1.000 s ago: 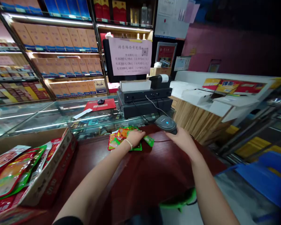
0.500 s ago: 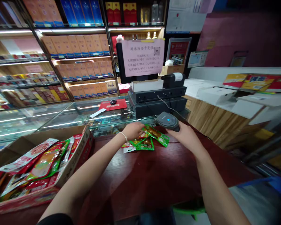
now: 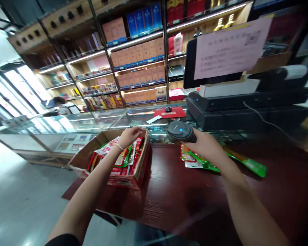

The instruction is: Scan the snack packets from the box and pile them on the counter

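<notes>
My right hand (image 3: 205, 145) grips a dark barcode scanner (image 3: 181, 131) with a small blue light, held above the dark red wooden counter (image 3: 184, 201). Under my right wrist lie several green and red snack packets (image 3: 197, 160); one long green packet (image 3: 248, 164) stretches off to the right. My left hand (image 3: 129, 135) hovers over an open cardboard box (image 3: 129, 177) crammed with red, green and white snack packets (image 3: 118, 155). Its fingers are curled downward over the packets, and I cannot tell whether they grip one.
A black cash register (image 3: 246, 106) with a screen carrying a pink paper sign (image 3: 228, 51) stands behind the counter. A glass display case (image 3: 87, 119) bears a red mouse pad (image 3: 170, 111). Shelves of boxed goods (image 3: 138, 58) line the back wall. A person (image 3: 59, 102) sits far left.
My view has swung left. My left hand left the packets on the counter and moved over to the cardboard box. My right hand still holds the scanner.
</notes>
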`<state>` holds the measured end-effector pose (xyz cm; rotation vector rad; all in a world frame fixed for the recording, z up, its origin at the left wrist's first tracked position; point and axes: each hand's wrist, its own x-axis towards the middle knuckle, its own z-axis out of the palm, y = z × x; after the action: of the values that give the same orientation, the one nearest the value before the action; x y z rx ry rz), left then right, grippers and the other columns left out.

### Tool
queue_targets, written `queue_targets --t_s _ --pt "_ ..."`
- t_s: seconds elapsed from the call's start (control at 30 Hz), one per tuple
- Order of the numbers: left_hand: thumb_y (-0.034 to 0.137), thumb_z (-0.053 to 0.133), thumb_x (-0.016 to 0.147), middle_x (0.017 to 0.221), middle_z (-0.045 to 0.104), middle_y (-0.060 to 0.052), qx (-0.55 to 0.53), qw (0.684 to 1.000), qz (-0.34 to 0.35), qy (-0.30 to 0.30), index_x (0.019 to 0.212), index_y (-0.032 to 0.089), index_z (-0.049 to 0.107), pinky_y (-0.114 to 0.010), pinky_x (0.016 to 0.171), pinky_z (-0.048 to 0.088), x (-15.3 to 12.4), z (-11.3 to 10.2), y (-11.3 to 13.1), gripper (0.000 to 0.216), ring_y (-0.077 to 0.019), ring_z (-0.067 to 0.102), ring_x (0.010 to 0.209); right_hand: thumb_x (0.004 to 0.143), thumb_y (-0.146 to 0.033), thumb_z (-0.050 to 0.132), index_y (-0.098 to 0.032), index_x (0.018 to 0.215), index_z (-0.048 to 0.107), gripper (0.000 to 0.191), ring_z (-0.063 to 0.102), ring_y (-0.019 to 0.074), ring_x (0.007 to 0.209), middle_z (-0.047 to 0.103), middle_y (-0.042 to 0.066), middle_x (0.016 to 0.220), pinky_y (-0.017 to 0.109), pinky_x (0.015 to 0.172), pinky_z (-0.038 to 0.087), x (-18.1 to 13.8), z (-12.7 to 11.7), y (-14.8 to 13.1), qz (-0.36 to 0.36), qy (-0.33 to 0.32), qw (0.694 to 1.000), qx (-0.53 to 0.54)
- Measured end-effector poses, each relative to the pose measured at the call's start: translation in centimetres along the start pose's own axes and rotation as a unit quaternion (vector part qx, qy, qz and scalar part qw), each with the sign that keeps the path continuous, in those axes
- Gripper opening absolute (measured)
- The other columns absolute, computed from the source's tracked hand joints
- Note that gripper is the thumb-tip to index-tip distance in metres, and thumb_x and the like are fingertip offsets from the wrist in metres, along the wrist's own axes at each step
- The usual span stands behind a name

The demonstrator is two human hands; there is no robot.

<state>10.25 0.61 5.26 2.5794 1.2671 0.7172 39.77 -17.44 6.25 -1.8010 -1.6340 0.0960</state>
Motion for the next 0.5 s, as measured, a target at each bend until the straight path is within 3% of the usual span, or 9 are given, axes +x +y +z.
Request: queue_targets --t_s 0.13,0.23,0.37,0.5 --pt "0.042 0.053 0.088 0.095 0.075 -0.005 -0.011 0.997 -0.078 0.024 0.103 0.021 0.072 -0.030 0.077 0.049 -2.5 -1.0 -5.1 0.032 -0.0214 0.069 0.086 0.078 -0.042 0.067 -0.029 0.117 0.067 0.041 0.071 0.0322 0.091 0.077 0.006 0.097 0.032 0.067 0.048 1.3 4.2 -3.4 -0.033 -0.038 0.999 0.016" --pt "0.043 0.054 0.087 0.091 0.075 -0.006 0.008 0.991 -0.123 0.048 0.099 0.021 0.073 -0.029 0.075 0.048 -3.9 -1.1 -7.7 0.031 -0.0220 0.068 0.085 0.079 -0.044 0.064 -0.029 0.120 0.065 0.043 0.071 0.0352 0.093 0.077 0.007 0.099 0.034 0.067 0.048 2.0 6.3 -5.1 -0.045 -0.071 0.996 -0.002" --pt "0.049 0.054 0.086 0.086 0.075 -0.007 0.061 0.985 -0.155 0.049 0.091 0.022 0.073 -0.029 0.071 0.046 -5.2 -1.1 -9.1 0.034 -0.0233 0.068 0.082 0.079 -0.042 0.063 -0.028 0.122 0.064 0.045 0.070 0.0377 0.096 0.077 0.008 0.099 0.037 0.070 0.048 2.0 7.7 -6.2 -0.047 -0.108 0.993 -0.023" --pt "0.058 0.058 0.081 0.079 0.072 -0.012 0.160 0.970 -0.183 -0.024 0.075 0.020 0.071 -0.031 0.070 0.046 -5.7 -1.0 -9.3 0.040 -0.0270 0.068 0.080 0.079 -0.040 0.063 -0.031 0.122 0.064 0.044 0.071 0.0365 0.092 0.077 0.006 0.094 0.035 0.067 0.048 1.7 8.3 -6.0 -0.057 -0.110 0.992 -0.028"
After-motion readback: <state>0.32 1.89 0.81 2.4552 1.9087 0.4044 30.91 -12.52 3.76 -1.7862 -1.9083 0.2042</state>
